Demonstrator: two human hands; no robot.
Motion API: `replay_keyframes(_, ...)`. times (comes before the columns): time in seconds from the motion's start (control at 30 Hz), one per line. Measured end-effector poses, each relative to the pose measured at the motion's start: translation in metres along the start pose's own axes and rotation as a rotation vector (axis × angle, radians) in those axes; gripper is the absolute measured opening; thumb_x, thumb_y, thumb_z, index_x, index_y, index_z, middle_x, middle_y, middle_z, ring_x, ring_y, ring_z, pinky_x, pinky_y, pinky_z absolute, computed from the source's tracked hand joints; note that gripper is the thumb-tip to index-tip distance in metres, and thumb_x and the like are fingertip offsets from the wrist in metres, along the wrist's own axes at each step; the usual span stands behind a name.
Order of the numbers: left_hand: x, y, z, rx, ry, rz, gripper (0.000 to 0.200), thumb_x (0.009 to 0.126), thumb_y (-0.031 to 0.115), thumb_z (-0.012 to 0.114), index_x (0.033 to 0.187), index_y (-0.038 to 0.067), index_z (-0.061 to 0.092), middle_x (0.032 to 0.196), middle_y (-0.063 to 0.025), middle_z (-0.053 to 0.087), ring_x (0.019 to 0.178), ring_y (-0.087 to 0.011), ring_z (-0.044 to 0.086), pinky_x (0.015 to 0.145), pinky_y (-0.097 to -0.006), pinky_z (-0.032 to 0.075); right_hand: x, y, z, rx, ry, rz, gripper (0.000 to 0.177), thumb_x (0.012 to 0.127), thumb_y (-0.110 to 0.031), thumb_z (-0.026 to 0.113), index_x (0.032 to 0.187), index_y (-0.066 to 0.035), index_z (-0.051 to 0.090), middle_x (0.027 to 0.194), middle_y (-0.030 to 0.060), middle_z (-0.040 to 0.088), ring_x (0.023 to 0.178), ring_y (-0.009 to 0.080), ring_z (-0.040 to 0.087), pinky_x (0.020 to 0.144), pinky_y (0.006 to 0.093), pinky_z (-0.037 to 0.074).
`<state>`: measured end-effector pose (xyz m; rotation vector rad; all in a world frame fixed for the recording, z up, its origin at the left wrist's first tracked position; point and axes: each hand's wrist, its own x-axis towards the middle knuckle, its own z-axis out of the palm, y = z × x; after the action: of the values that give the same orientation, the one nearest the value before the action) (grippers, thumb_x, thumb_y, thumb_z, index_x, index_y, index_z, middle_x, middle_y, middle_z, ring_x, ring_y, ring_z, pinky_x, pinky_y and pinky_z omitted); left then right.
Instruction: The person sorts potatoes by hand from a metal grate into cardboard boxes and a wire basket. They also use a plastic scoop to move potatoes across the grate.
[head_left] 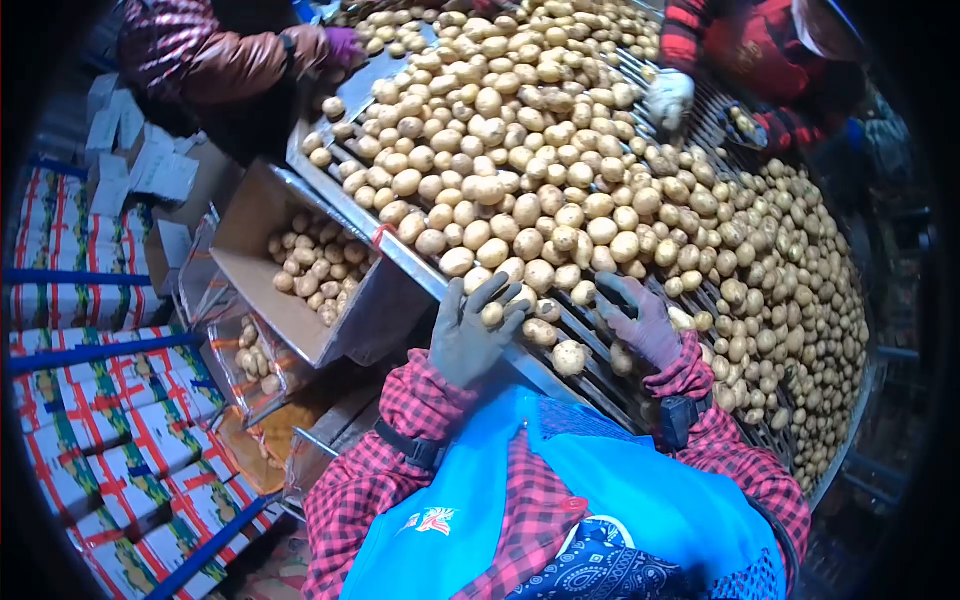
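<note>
My left hand (475, 335), in a grey glove, is at the near metal edge of a slatted sorting table (590, 345). Its fingers are partly curled around a small potato (492, 314). To its right, my right hand (645, 325), in a grey and purplish glove, reaches over the slats with fingers apart, and no potato shows in its grip. A rough pale potato (570, 357) lies on the slats between my hands. Beyond them spreads a thick layer of potatoes (530, 180).
An open cardboard box (240, 235) with potatoes stands left of the table, above a smaller potato-filled crate (275, 385). Stacked printed cartons (150, 440) fill the lower left. Across the table, a co-worker's white glove (670, 100) and another's purple glove (345, 48) are near the potatoes.
</note>
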<state>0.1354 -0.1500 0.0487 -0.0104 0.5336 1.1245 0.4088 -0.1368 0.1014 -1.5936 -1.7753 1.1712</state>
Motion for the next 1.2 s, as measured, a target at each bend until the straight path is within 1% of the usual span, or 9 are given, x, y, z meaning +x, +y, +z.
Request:
replay_keyframes(0.07,-0.011,0.004,-0.001,-0.048,-0.205,0.147,0.049,0.098,0.027,0.054,0.139,0.001,0.044,0.14,-0.0158,0.046,0.122,-0.0311,0.05,0.103,-0.0366,0.043,0.003,-0.004,0.011,-0.066,-0.025,-0.101,0.045,0.084,-0.02,0.069,0.123,-0.003,0.059,0.116,0.0158,0.064,0.108,0.0281,0.061,0.095,0.0368,0.047)
replay_keyframes(0.13,-0.021,0.022,-0.025,0.525,-0.225,0.335,0.05,0.094,0.004,0.055,0.142,0.001,0.04,0.136,-0.0147,0.05,0.111,-0.0207,0.055,0.096,-0.0282,0.047,0.01,-0.001,0.021,-0.127,-0.069,-0.215,0.044,0.084,-0.02,0.069,0.123,-0.003,0.059,0.115,0.0161,0.064,0.107,0.0276,0.062,0.094,0.0368,0.048)
replay_keyframes(0.2,-0.036,0.051,-0.059,0.589,0.083,0.351,0.057,0.089,-0.007,0.056,0.143,0.001,0.041,0.124,-0.01,0.057,0.096,-0.0099,0.057,0.078,-0.0196,0.05,0.015,-0.011,0.027,-0.045,-0.145,-0.117,0.043,0.084,-0.019,0.069,0.123,-0.003,0.059,0.114,0.0153,0.064,0.105,0.026,0.063,0.092,0.036,0.049)
replay_keyframes(0.47,-0.266,0.186,-0.214,0.392,0.744,0.995,0.039,0.09,0.015,0.059,0.125,0.001,0.052,0.099,-0.0087,0.057,0.073,-0.0101,0.05,0.056,-0.0192,0.044,0.022,0.0,0.024,0.038,-0.152,-0.059,0.038,0.087,-0.01,0.064,0.125,-0.002,0.059,0.111,0.01,0.065,0.101,0.0181,0.062,0.089,0.0306,0.048)
replay_keyframes(0.7,-0.416,0.206,-0.3,0.85,1.664,0.771,0.043,0.09,0.018,0.058,0.129,-0.001,0.05,0.108,-0.0105,0.059,0.088,-0.0164,0.053,0.074,-0.0267,0.045,0.027,-0.003,0.014,-0.143,-0.113,-0.053,0.045,0.088,-0.023,0.064,0.126,-0.001,0.058,0.117,0.0163,0.065,0.107,0.0266,0.063,0.094,0.035,0.048)
replay_keyframes(0.87,-0.263,0.212,-0.283,0.971,1.411,0.923,0.046,0.091,0.017,0.056,0.133,-0.002,0.047,0.113,-0.0113,0.059,0.1,-0.0219,0.056,0.088,-0.0322,0.045,0.023,0.036,-0.025,-0.307,0.173,-0.206,0.049,0.085,-0.03,0.067,0.126,-0.005,0.058,0.122,0.0187,0.061,0.115,0.0338,0.057,0.101,0.0405,0.043)
replay_keyframes(1.0,-0.107,0.172,-0.157,1.105,0.724,0.932,0.045,0.092,0.016,0.053,0.131,-0.006,0.047,0.128,-0.0166,0.054,0.117,-0.0292,0.053,0.103,-0.0377,0.04,0.026,0.091,-0.09,-0.675,0.663,0.013,0.058,0.083,-0.037,0.069,0.13,-0.005,0.056,0.133,0.0188,0.053,0.126,0.0329,0.047,0.109,0.0418,0.034)
replay_keyframes(1.07,-0.046,0.172,-0.176,1.933,0.625,0.987,0.043,0.093,0.016,0.053,0.13,-0.005,0.048,0.136,-0.0197,0.048,0.122,-0.0337,0.048,0.107,-0.0412,0.036,0.023,0.127,-0.095,-0.753,0.672,0.176,0.065,0.082,-0.039,0.068,0.135,-0.005,0.05,0.142,0.0204,0.044,0.134,0.0372,0.036,0.112,0.0434,0.029)
replay_keyframes(1.2,0.019,0.07,-0.065,1.796,0.271,1.159,0.042,0.087,0.013,0.059,0.127,0.001,0.054,0.134,-0.0192,0.049,0.126,-0.0331,0.045,0.108,-0.0452,0.033,0.019,0.148,-0.038,-0.744,0.661,0.299,0.081,0.082,-0.05,0.063,0.146,-0.008,0.036,0.15,0.0245,0.031,0.141,0.0449,0.02,0.114,0.0538,0.021)
